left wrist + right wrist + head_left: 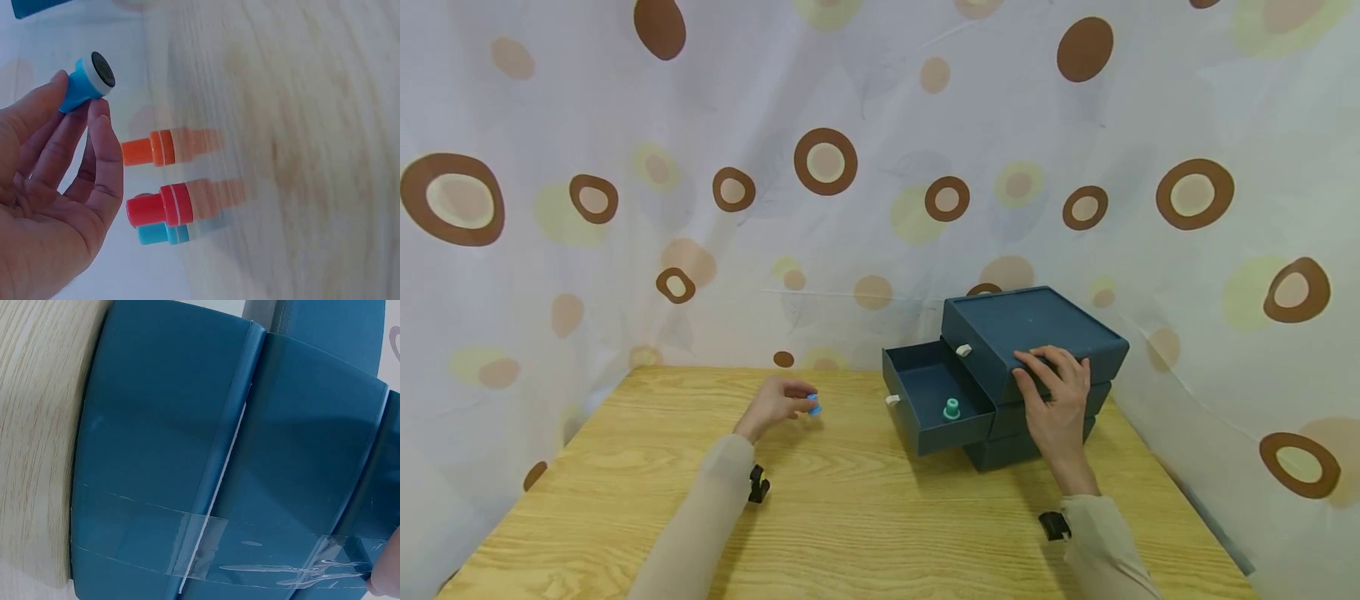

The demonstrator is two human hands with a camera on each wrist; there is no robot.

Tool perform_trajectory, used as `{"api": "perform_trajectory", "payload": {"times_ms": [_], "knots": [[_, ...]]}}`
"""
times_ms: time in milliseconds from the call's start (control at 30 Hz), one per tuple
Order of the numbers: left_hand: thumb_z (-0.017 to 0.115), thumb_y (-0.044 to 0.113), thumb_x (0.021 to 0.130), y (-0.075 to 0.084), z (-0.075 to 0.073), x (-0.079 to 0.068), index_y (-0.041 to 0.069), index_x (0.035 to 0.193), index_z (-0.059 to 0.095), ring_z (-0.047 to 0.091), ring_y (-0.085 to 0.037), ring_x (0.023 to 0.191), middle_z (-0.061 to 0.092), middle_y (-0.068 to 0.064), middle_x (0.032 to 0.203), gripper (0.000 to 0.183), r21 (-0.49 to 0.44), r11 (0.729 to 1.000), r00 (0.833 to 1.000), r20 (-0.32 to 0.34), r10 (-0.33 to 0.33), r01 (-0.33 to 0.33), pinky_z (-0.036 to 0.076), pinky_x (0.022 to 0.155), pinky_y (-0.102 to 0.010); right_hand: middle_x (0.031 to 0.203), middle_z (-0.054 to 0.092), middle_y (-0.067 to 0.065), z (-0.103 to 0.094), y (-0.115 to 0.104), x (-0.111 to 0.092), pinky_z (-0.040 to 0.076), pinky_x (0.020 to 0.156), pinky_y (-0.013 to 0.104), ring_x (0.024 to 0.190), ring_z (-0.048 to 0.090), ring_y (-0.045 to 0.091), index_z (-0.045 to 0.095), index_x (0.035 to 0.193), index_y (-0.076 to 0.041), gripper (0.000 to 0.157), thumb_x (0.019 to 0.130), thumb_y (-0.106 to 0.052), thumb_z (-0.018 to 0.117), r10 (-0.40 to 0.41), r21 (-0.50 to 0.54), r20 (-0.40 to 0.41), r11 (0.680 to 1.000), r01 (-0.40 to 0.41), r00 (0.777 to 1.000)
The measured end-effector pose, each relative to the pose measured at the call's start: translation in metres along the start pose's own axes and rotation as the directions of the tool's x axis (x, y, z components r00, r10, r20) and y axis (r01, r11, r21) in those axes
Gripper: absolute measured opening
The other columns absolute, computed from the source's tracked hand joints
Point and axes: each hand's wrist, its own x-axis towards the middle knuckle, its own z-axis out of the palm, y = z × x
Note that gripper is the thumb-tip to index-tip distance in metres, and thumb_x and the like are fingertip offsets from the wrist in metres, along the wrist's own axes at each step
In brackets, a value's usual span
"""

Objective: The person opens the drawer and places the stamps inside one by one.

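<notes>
In the head view my left hand (777, 406) is over the left-middle of the table, pinching a small blue stamp (814, 405) between thumb and fingers. The left wrist view shows that stamp (84, 84) tilted, with its white rim and dark round face outward. My right hand (1060, 404) rests on the near top edge of a dark blue drawer cabinet (1033, 321); only a fingertip (387, 565) shows in the right wrist view. A drawer (928, 379) below the top one is pulled out to the left. A green stamp (952, 408) stands inside it.
Orange (140, 152), red (150, 209) and light blue (159, 234) stamps stand on the table in the left wrist view. White pull tabs (892, 400) stick out of the drawer fronts. Clear tape (200, 544) runs across the cabinet's side. A patterned curtain (865, 233) hangs behind.
</notes>
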Motion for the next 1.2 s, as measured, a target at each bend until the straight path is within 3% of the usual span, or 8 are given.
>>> {"api": "perform_trajectory", "payload": {"times_ms": [167,367,700,1033,1200], "knots": [[0.066,0.012,0.094,0.003,0.007,0.001,0.001,0.125,0.065,0.066,-0.027,0.106,0.064,-0.017,0.127,0.032,-0.003,1.000,0.999,0.037,0.023,-0.023,0.057,0.086,-0.040,0.111,0.063,0.020,0.001,0.000,0.000,0.004,0.116,0.066,0.119,0.049,0.038,0.076,0.107,-0.007,0.020,0.088,-0.014,0.073,-0.004,0.005,-0.006,1.000,0.004,1.000],[0.059,0.010,0.098,0.010,0.015,0.002,0.001,0.130,0.062,0.065,-0.029,0.105,0.060,-0.020,0.132,0.033,-0.030,0.997,0.997,0.035,0.068,-0.067,0.056,0.087,-0.042,0.111,0.064,0.020,0.000,0.000,-0.002,0.004,0.116,0.067,0.119,0.049,0.037,0.076,0.106,-0.007,0.020,0.088,-0.015,0.073,0.000,0.013,-0.010,1.000,0.001,1.000],[0.057,0.014,0.100,0.018,0.022,0.006,0.006,0.134,0.060,0.062,-0.028,0.106,0.057,-0.016,0.135,0.034,-0.025,0.996,0.996,-0.016,0.089,-0.089,0.055,0.087,-0.042,0.112,0.063,0.020,0.000,0.000,-0.001,0.003,0.116,0.066,0.120,0.049,0.037,0.076,0.107,-0.007,0.020,0.088,-0.013,0.072,0.004,0.015,-0.004,1.000,-0.004,1.000],[0.060,0.010,0.098,0.027,0.028,0.009,0.006,0.137,0.057,0.063,-0.032,0.111,0.057,-0.020,0.134,0.039,-0.093,0.986,0.989,-0.062,0.132,-0.138,0.055,0.088,-0.048,0.113,0.063,0.020,0.000,0.000,-0.001,0.003,0.117,0.065,0.120,0.048,0.037,0.076,0.108,-0.007,0.021,0.089,-0.014,0.072,0.005,0.012,-0.002,1.000,-0.005,1.000],[0.063,0.012,0.096,0.031,0.032,0.011,0.009,0.134,0.060,0.064,-0.029,0.109,0.061,-0.016,0.131,0.038,-0.120,0.984,0.988,-0.098,0.116,-0.128,0.054,0.088,-0.049,0.113,0.063,0.021,0.000,0.000,-0.001,0.003,0.117,0.065,0.121,0.048,0.037,0.076,0.108,-0.007,0.021,0.089,-0.014,0.072,0.006,0.012,0.000,1.000,-0.006,1.000]]}}
